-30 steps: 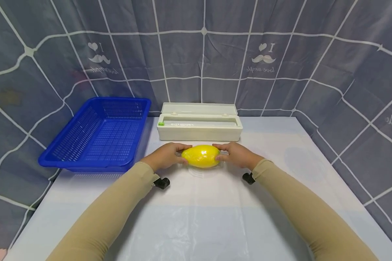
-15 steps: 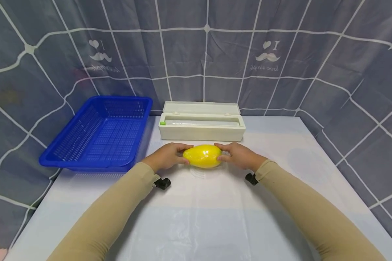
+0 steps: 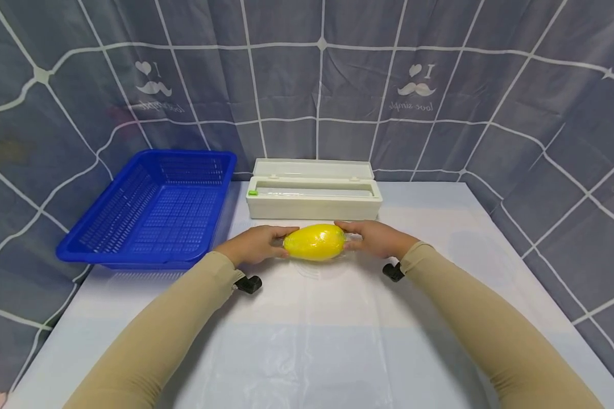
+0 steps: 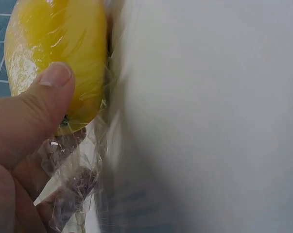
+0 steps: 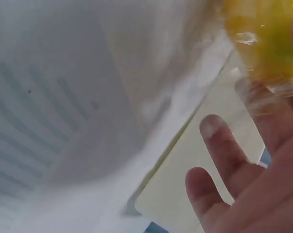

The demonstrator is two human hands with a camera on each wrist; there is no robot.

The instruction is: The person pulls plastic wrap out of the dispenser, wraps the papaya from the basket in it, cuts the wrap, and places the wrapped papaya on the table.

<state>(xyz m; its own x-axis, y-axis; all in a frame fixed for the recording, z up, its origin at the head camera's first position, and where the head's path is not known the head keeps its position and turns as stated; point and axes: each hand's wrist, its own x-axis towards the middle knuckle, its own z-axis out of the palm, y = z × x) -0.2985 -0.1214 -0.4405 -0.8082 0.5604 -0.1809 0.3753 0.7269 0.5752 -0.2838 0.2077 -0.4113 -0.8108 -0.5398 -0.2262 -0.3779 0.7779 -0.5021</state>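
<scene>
A yellow oval fruit, wrapped in shiny clear cling film, is held lengthwise between both hands over the white table. The left hand grips its left end. In the left wrist view the thumb presses on the wrapped skin, and loose crumpled film trails past the fingers below. At the other end, the right hand holds the fruit between thumb and forefinger, with clear film showing in the gap. Its other fingers are spread out in the right wrist view.
A white cling film dispenser stands just behind the fruit, lid raised, with a green slider at its left. A blue plastic basket sits to the left. Grey checked curtains enclose the table behind and on both sides.
The fruit and both hands shift slightly in the view. The right hand sits a little further from the fruit's right end, with more film visible there.
</scene>
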